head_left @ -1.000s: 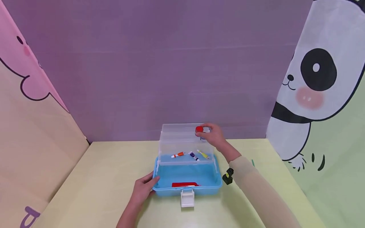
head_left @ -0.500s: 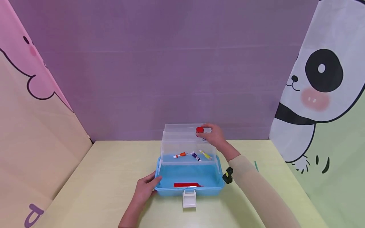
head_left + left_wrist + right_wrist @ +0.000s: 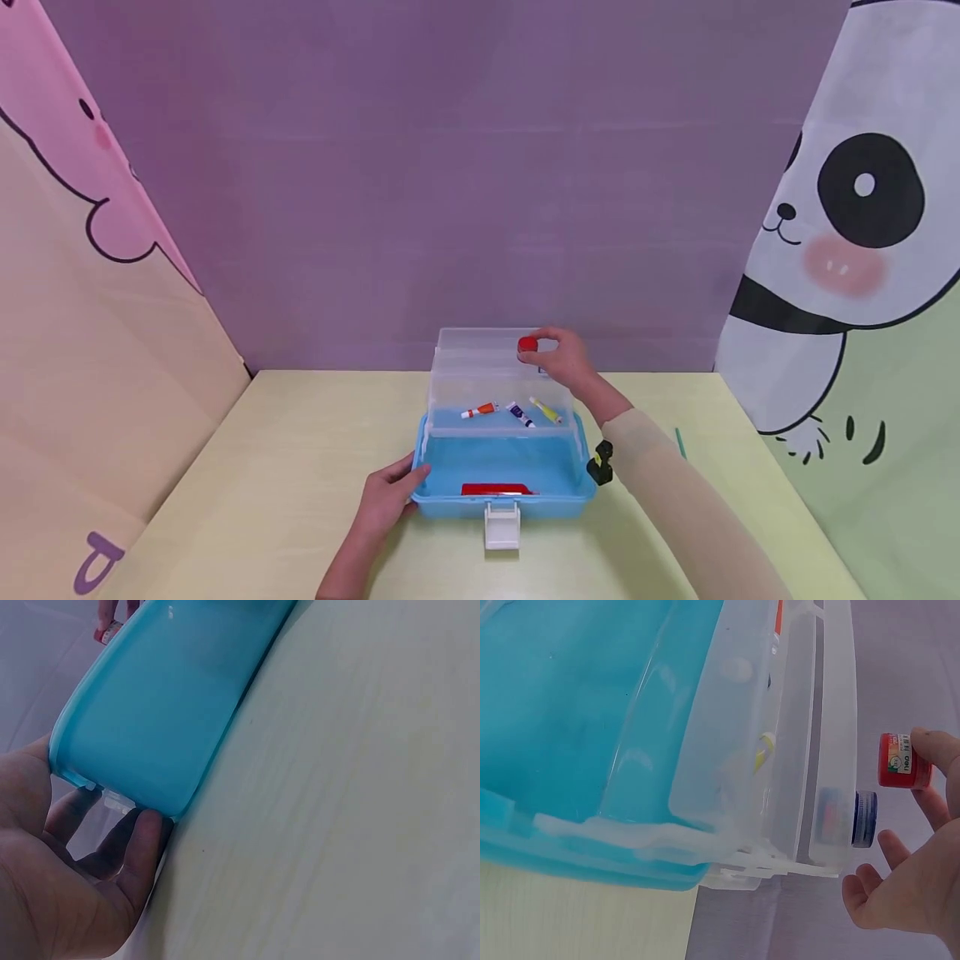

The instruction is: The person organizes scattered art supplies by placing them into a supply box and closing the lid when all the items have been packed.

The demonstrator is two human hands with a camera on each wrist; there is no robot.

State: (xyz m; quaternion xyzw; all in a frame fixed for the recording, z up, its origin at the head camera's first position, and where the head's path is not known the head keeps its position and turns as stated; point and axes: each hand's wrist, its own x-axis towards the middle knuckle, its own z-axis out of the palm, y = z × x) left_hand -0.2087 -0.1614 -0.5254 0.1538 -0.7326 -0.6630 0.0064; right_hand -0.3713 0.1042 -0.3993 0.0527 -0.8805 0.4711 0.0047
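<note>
Blue box [image 3: 480, 462] sits open near the bench's [image 3: 315, 433] far edge, clear trays [image 3: 480, 339] raised at the back. Left hand [image 3: 381, 502] grips its left end, thumb over the rim. Right hand [image 3: 564, 360] pinches red jar [image 3: 904, 761] between thumb and index finger, held up by the top tray's right end, just beside and apart from a blue-capped jar [image 3: 865, 819] there. Lower tray: orange tube [image 3: 481, 410], purple tube [image 3: 520, 414], yellow tube [image 3: 546, 410]. Long red item [image 3: 496, 489] lies along the box's front wall. White latch [image 3: 502, 528] hangs down in front. Green stick [image 3: 680, 442] toward the bench's right edge, partly behind the sleeve [image 3: 675, 492].
</note>
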